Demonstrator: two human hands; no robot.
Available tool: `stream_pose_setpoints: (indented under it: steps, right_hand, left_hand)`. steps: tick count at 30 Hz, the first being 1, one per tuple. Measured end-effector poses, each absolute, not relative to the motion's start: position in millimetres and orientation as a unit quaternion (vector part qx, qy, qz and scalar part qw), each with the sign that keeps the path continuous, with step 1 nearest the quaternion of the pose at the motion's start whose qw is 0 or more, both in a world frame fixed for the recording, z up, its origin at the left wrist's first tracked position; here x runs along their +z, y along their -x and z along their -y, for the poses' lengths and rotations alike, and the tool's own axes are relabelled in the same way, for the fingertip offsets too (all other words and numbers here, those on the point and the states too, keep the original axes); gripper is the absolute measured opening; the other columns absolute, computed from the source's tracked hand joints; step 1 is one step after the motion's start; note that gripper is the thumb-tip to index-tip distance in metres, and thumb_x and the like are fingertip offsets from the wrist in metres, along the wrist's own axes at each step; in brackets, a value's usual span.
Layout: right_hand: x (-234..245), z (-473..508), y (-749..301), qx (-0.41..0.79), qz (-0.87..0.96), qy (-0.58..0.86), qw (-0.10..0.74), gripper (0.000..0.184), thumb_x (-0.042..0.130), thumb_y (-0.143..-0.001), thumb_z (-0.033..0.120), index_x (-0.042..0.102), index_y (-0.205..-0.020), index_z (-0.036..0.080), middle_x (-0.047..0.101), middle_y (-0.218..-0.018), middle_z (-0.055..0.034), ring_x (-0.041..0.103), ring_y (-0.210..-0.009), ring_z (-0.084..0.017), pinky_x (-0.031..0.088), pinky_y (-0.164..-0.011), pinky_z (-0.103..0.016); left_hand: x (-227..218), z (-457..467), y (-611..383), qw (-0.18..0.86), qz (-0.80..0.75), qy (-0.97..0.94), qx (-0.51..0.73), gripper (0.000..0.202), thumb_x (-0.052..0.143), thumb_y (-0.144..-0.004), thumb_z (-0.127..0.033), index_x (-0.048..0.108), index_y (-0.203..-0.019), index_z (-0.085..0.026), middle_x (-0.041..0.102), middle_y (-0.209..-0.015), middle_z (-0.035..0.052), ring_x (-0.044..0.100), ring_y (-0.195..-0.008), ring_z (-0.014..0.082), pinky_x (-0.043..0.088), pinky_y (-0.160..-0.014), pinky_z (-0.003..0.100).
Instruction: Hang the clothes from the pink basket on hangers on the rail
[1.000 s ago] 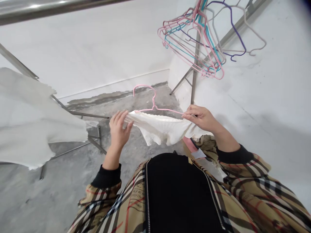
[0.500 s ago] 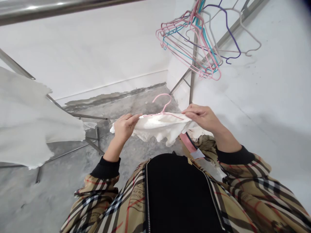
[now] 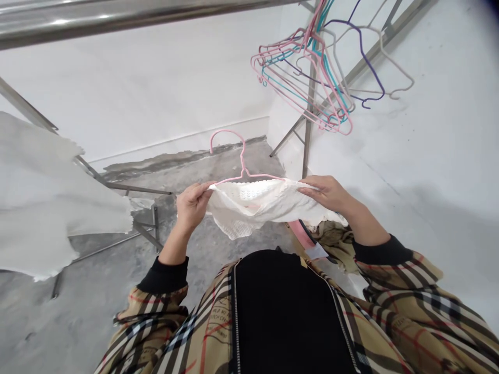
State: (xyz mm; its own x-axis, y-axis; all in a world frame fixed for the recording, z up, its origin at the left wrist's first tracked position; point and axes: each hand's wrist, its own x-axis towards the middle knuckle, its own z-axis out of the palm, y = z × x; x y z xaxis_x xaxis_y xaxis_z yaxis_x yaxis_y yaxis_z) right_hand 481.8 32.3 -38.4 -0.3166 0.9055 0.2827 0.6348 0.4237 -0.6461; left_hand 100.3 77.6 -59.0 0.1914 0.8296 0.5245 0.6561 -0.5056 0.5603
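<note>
the left hand (image 3: 191, 206) and the right hand (image 3: 326, 193) are each closed on one end of a white knit top (image 3: 249, 205), stretching it loosely between them, while a pink wire hanger (image 3: 242, 158) sits at its neck with the hook rising beyond the grip. the knit looks light, soft and easy to snag, so it would likely sag wherever let go. the surest hold seems to be along the top edge, over the hanger's shoulders, not the loose lower edge drooping below the hands.
</note>
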Motion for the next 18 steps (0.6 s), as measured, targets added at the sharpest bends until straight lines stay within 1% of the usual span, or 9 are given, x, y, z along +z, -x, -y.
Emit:
stream_pose_setpoints:
  steps: [3, 6, 10, 13, 16, 17, 18]
  right_hand:
    - [-29, -28, -474, 0.161, 0.802, 0.509, 0.270, 0.044, 0.042, -0.096, 0.054, 0.071, -0.097, 0.023, 0.073, -0.082, -0.0049, 0.067, -0.074, -0.020, 0.046, -0.065, -0.029]
    - [-22, -24, -470, 0.190, 0.810, 0.492, 0.255, 0.041, 0.040, -0.099, 0.050, 0.070, -0.095, 0.022, 0.069, -0.074, -0.0022, 0.062, -0.065, -0.016, 0.042, -0.061, -0.027]
    - [-16, -18, -478, 0.226, 0.785, 0.490, 0.304, 0.037, 0.046, -0.096, 0.050, 0.070, -0.093, 0.022, 0.070, -0.077, -0.0016, 0.062, -0.067, -0.016, 0.045, -0.063, -0.026]
    - [-15, -14, -487, 0.210, 0.755, 0.525, 0.333, 0.037, 0.050, -0.093, 0.053, 0.070, -0.085, 0.023, 0.066, -0.069, -0.0008, 0.058, -0.060, -0.015, 0.043, -0.057, -0.027]
    - [-16, -11, -490, 0.206, 0.735, 0.543, 0.351, 0.036, 0.053, -0.090, 0.054, 0.070, -0.081, 0.024, 0.061, -0.062, 0.0003, 0.053, -0.054, -0.015, 0.041, -0.053, -0.027]
    - [-17, -10, -490, 0.208, 0.731, 0.545, 0.354, 0.035, 0.054, -0.090, 0.055, 0.070, -0.081, 0.025, 0.060, -0.060, 0.0006, 0.052, -0.053, -0.015, 0.040, -0.052, -0.027]
    - [-17, -9, -488, 0.212, 0.728, 0.546, 0.356, 0.035, 0.054, -0.089, 0.055, 0.070, -0.081, 0.025, 0.060, -0.060, 0.0007, 0.052, -0.053, -0.015, 0.040, -0.051, -0.028]
  left_hand:
    - [-55, -77, -106, 0.135, -0.459, -0.783, 0.397, 0.031, 0.053, -0.091, -0.039, 0.076, -0.096, -0.020, 0.068, -0.072, 0.0029, 0.061, -0.067, 0.0148, 0.046, -0.063, 0.024]
    - [-53, -78, -107, 0.141, -0.457, -0.789, 0.386, 0.032, 0.055, -0.090, -0.043, 0.077, -0.094, -0.020, 0.067, -0.069, 0.0032, 0.060, -0.063, 0.0147, 0.046, -0.061, 0.024]
    - [-55, -85, -91, 0.125, -0.470, -0.781, 0.392, 0.034, 0.060, -0.086, -0.048, 0.076, -0.096, -0.020, 0.072, -0.080, 0.0059, 0.064, -0.073, 0.0178, 0.049, -0.069, 0.027]
    - [-58, -90, -75, 0.098, -0.496, -0.761, 0.408, 0.037, 0.061, -0.085, -0.052, 0.074, -0.100, -0.021, 0.072, -0.086, 0.0063, 0.064, -0.078, 0.0183, 0.050, -0.074, 0.028]
    - [-56, -90, -71, 0.043, -0.498, -0.758, 0.419, 0.041, 0.061, -0.086, -0.054, 0.072, -0.107, -0.021, 0.071, -0.097, 0.0087, 0.064, -0.094, 0.0222, 0.048, -0.087, 0.034]
    - [-55, -88, -74, 0.028, -0.490, -0.767, 0.414, 0.041, 0.060, -0.086, -0.054, 0.071, -0.108, -0.021, 0.071, -0.100, 0.0095, 0.063, -0.098, 0.0233, 0.047, -0.090, 0.036]
    - [-54, -87, -77, 0.019, -0.482, -0.776, 0.406, 0.040, 0.059, -0.087, -0.054, 0.071, -0.107, -0.020, 0.071, -0.099, 0.0099, 0.063, -0.097, 0.0236, 0.046, -0.090, 0.037]
